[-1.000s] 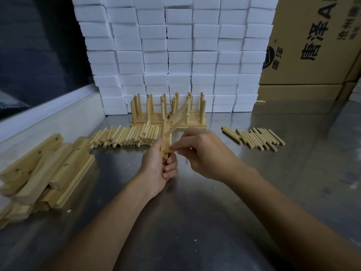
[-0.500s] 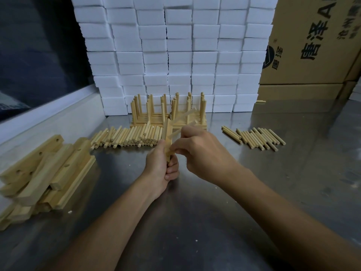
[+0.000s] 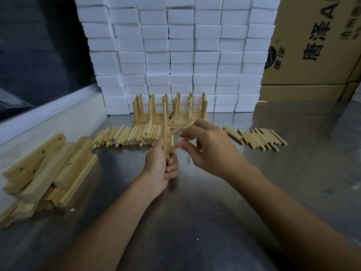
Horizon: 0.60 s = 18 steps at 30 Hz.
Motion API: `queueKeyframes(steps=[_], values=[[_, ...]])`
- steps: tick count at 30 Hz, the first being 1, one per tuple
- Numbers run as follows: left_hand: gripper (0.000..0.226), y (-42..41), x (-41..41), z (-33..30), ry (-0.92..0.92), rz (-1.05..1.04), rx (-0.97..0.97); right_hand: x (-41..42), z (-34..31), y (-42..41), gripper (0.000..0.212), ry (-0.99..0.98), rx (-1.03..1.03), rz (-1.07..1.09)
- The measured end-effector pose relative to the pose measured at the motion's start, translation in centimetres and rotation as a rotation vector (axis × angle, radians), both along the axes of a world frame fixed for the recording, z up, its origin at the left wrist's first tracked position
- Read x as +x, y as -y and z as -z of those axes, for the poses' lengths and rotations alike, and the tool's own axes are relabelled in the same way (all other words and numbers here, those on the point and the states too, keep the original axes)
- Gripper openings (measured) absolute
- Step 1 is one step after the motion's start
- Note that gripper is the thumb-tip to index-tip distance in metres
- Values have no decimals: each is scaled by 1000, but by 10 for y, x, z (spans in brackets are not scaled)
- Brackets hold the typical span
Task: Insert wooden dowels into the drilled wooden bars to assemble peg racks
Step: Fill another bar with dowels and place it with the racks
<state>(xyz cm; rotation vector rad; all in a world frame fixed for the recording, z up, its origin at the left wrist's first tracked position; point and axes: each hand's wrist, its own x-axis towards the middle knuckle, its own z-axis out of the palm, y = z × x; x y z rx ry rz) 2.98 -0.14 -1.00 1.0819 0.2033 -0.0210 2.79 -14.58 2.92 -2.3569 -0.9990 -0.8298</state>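
1. The left hand (image 3: 161,165) grips a drilled bar (image 3: 166,137) upright above the tabletop (image 3: 195,222), its long axis vertical.
2. The right hand (image 3: 213,151), just right of the bar, pinches a dowel (image 3: 176,146) lying crosswise, tip at the bar's lower hole.
3. No containers; spare dowels (image 3: 256,137) lie loose to the right.
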Motion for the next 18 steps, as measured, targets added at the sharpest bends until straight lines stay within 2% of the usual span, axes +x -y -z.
queueKeyframes(steps=[4, 9, 14, 18], values=[[47, -2, 2, -1, -28, 8, -26, 4, 2, 12, 20, 37, 123, -1], [45, -2, 1, -2, -58, 27, -5, 6, 3, 13, 17, 31, 52, -27], [42, -4, 0, -4, -56, 40, -8, 7, 9, 2, 6, 33, -61, 87], [39, -5, 1, -4, -64, 21, -31, 9, 11, -3, 10, -15, -53, 177]])
